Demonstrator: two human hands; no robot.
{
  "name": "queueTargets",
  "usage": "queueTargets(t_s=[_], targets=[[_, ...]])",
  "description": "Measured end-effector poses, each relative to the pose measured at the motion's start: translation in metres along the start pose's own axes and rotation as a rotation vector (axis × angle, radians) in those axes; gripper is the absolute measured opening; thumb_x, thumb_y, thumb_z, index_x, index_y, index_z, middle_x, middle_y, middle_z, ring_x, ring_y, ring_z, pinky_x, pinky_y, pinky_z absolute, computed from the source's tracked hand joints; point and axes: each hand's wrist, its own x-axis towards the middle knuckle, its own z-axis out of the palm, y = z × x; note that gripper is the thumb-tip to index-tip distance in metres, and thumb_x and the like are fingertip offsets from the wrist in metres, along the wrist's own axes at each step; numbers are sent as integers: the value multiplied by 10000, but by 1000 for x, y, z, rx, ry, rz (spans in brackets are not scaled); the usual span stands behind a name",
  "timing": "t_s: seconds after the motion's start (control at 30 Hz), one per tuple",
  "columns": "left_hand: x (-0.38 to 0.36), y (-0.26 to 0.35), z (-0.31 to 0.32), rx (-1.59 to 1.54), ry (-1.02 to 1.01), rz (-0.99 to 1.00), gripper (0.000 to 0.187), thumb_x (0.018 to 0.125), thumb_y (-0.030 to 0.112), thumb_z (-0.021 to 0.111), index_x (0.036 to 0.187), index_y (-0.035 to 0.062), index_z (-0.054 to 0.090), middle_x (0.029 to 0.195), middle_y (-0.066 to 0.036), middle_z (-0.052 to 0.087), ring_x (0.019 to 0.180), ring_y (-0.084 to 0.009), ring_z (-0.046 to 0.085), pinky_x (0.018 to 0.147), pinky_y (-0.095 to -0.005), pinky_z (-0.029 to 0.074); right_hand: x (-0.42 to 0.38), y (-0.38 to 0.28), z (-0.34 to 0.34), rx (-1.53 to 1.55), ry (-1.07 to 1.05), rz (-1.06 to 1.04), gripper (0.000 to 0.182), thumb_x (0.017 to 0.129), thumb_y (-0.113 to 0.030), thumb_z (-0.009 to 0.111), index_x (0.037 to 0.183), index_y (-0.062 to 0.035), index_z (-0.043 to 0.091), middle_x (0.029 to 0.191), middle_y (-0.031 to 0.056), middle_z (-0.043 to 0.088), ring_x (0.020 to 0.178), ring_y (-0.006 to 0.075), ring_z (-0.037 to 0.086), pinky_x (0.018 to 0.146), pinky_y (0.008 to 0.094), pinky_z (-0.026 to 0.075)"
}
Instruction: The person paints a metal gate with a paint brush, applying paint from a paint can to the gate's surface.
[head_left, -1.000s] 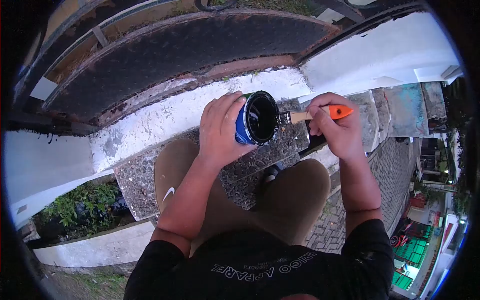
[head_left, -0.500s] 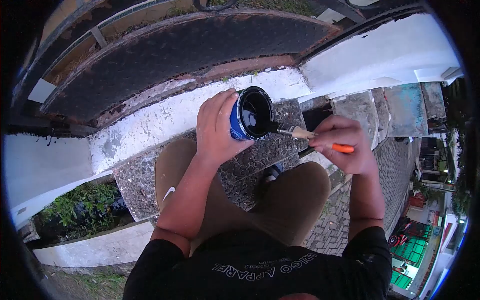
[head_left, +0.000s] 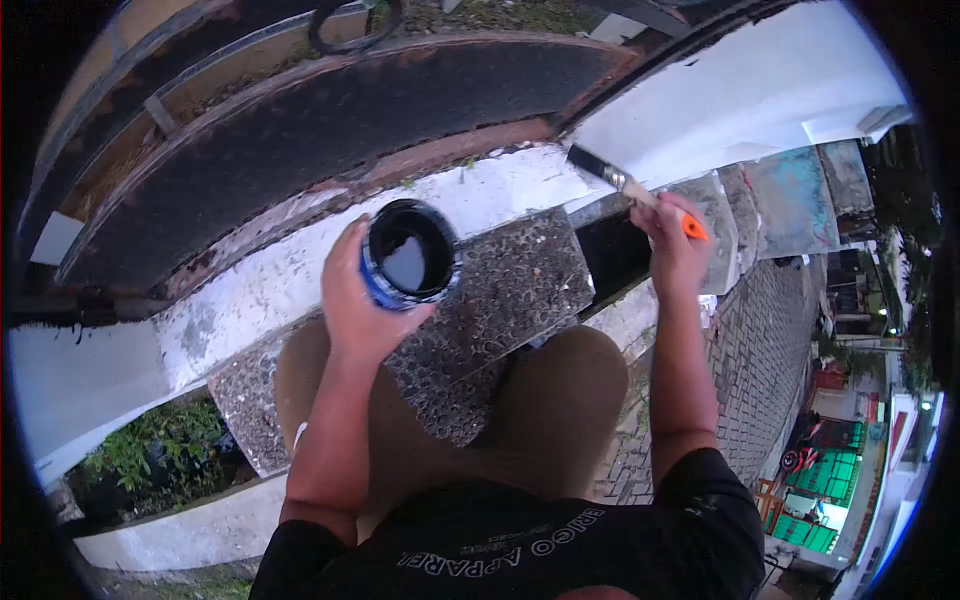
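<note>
My left hand (head_left: 360, 300) is wrapped round a blue paint can (head_left: 375, 285), its open top facing me. Dark, glossy paint (head_left: 405, 265) lies inside, and dark smears coat the rim. In my right hand (head_left: 672, 235) is a paintbrush (head_left: 632, 188) with a pale handle and an orange end. Its dark, paint-covered bristles point up and left, close to the corner where the white ledge (head_left: 500, 185) meets the white wall (head_left: 740, 100). A dark, curved metal gate panel (head_left: 350, 130) stands just beyond the ledge.
Below the can is a pebbled stone slab (head_left: 510, 290), with a dark gap (head_left: 615, 255) at its right. My bent knees (head_left: 575, 370) are close under my arms. Green plants (head_left: 155, 435) grow at lower left; brick paving (head_left: 745, 350) runs along the right.
The brush has come out of the can and moved up and right to the wall corner. My left hand has drawn the can to the left and slightly down.
</note>
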Motion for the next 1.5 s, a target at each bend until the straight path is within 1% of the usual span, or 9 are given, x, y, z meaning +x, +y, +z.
queueTargets(t_s=[0.23,0.3,0.4,0.5,0.6,0.7,1.03,1.27,1.5], targets=[[-13,-10,-8,-32,61,-55,1030,475,271,918,1345,12,432,1304,-205,544,1209,-368,538,1056,-441,398,93,111,23,-469,193,-190,117,870,-63,649,948,21,674,755,60,667,683,100,648,624,241,513],[-16,-9,-13,14,39,-97,1019,489,287,916,1342,8,435,1296,-199,551,1205,-359,544,1056,-437,397,115,138,29,-437,185,-235,121,844,-112,657,910,-22,703,710,82,683,659,155,674,622,293,526],[-20,-10,-14,57,48,-96,1026,488,287,914,1345,2,429,1298,-202,549,1207,-358,544,1057,-437,397,144,154,27,-870,256,-424,164,831,-220,635,911,-105,722,783,184,681,713,337,686,690,390,541],[-21,-7,-17,49,22,-119,1041,481,289,913,1353,4,420,1309,-209,540,1212,-366,538,1058,-440,395,152,127,28,-470,329,-448,122,816,-121,678,907,-49,715,803,140,705,700,254,683,672,340,537],[-23,-10,-14,63,1,-97,1049,485,298,912,1361,13,412,1320,-218,531,1218,-381,530,1063,-447,389,143,127,26,-614,374,-585,111,807,-77,686,906,-31,709,796,116,701,684,216,664,656,324,526],[-22,-13,-10,66,-6,-53,1047,493,310,911,1367,24,409,1329,-225,525,1226,-392,522,1069,-453,383,130,159,25,-855,289,-776,102,809,-102,674,903,-63,685,818,119,680,712,284,665,680,361,531],[-29,-8,-13,138,-68,-59,1065,507,329,914,1383,32,386,1342,-228,514,1231,-394,518,1061,-459,389,104,230,20,-779,4,-539,98,828,-122,647,913,-75,659,814,165,677,750,370,665,676,425,533],[-32,-8,-13,106,-71,-9,1063,527,358,907,1392,37,379,1343,-234,511,1221,-406,524,1052,-470,394,134,194,20,-571,161,-449,114,821,-138,675,908,-65,670,810,166,680,741,327,679,683,384,533],[-34,-13,-7,49,-31,-18,1077,532,394,912,1396,39,376,1324,-241,523,1224,-399,527,1049,-472,397,124,222,23,-837,61,-608,99,816,-114,678,897,-58,671,811,170,670,742,339,668,680,382,529]])
